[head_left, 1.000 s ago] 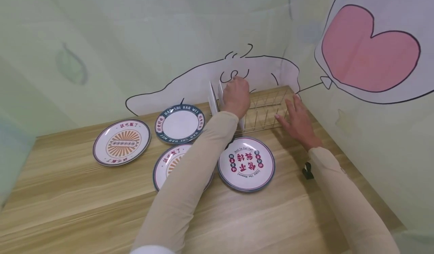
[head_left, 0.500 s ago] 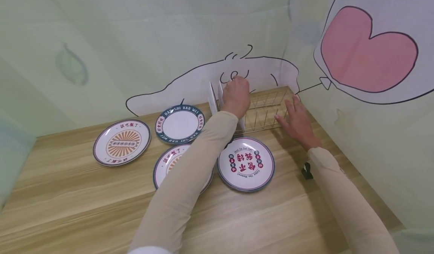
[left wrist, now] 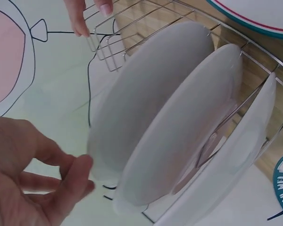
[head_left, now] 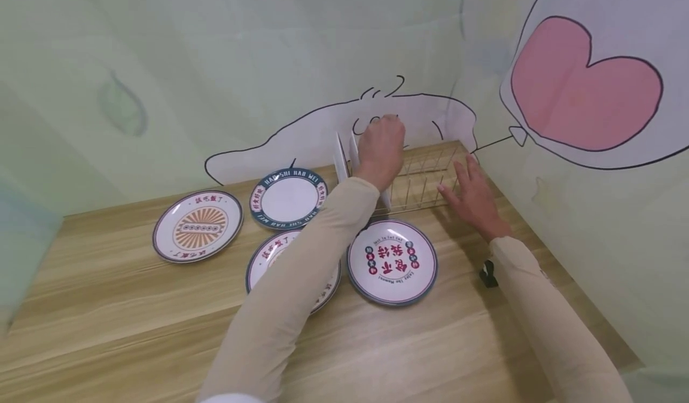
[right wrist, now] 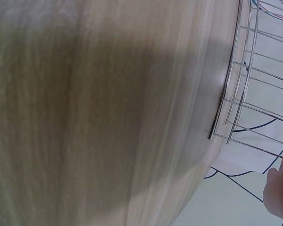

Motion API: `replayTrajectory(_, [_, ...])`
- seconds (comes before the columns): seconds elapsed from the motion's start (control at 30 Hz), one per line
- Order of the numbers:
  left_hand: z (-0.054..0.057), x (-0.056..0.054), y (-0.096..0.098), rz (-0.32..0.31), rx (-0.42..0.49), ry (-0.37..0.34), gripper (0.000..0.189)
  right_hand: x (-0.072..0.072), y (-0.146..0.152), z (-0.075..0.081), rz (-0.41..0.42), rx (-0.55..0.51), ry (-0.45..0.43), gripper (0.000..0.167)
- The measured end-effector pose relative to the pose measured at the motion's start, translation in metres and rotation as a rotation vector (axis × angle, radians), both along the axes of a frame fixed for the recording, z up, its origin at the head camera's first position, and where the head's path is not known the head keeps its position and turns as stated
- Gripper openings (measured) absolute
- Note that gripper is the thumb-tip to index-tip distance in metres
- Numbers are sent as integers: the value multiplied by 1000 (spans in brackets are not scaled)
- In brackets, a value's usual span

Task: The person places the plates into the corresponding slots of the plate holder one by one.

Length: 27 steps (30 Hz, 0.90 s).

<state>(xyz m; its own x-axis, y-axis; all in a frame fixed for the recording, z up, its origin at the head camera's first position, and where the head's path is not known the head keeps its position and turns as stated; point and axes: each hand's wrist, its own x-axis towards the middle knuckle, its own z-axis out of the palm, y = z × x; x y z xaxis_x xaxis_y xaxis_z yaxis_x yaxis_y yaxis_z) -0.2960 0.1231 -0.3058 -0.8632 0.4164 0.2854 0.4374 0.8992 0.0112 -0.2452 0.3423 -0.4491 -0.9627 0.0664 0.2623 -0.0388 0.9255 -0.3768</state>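
A wire rack (right wrist: pixel 230 70) stands at the back of the table, and three white plates lean upright in its left part. In the left wrist view, my left hand (left wrist: pixel 42 174) has bent fingers and thumb, their tips right at the rim of the outermost plate (left wrist: pixel 146 94); the plate does not show between them. The head view has this left hand (head_left: pixel 381 152) over the plates, covering part of them. My right hand (head_left: pixel 473 200) rests with spread fingers at the rack's right end; its fingertips (left wrist: pixel 104 8) touch the end wires.
On the wooden table (head_left: pixel 134 307) lie a plate with red lettering (head_left: pixel 393 283), a green-rimmed plate (head_left: pixel 289 197) and two sunburst plates, one (head_left: pixel 197 226) at the left. The other is partly under my left sleeve (head_left: pixel 301 283). A small black object (head_left: pixel 488 273) stands by my right sleeve.
My left hand has shifted slightly up and right from the plates in the rack. The right hand stays at the rack's end. The whole head view has moved a little.
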Motion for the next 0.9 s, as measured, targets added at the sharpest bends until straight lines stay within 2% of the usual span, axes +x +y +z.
replayTrajectory(0.13, [12, 3, -3, -5, 53, 90, 34, -1, 1, 0, -3, -1, 1, 75])
replayTrajectory(0.23, [22, 5, -8, 8, 92, 86, 35, -2, 2, 0, -7, 1, -4, 75])
replayTrajectory(0.43, [33, 6, -31, 46, 211, 8, 30, -4, 4, -1, 19, 10, 10, 74])
replayTrajectory(0.67, [34, 3, -76, 86, 293, -10, 23, -6, 3, -7, 29, 2, -1, 75])
replayTrajectory(0.9, [24, -1, -122, 125, 347, 38, 25, -9, 4, -9, 30, 8, 12, 74])
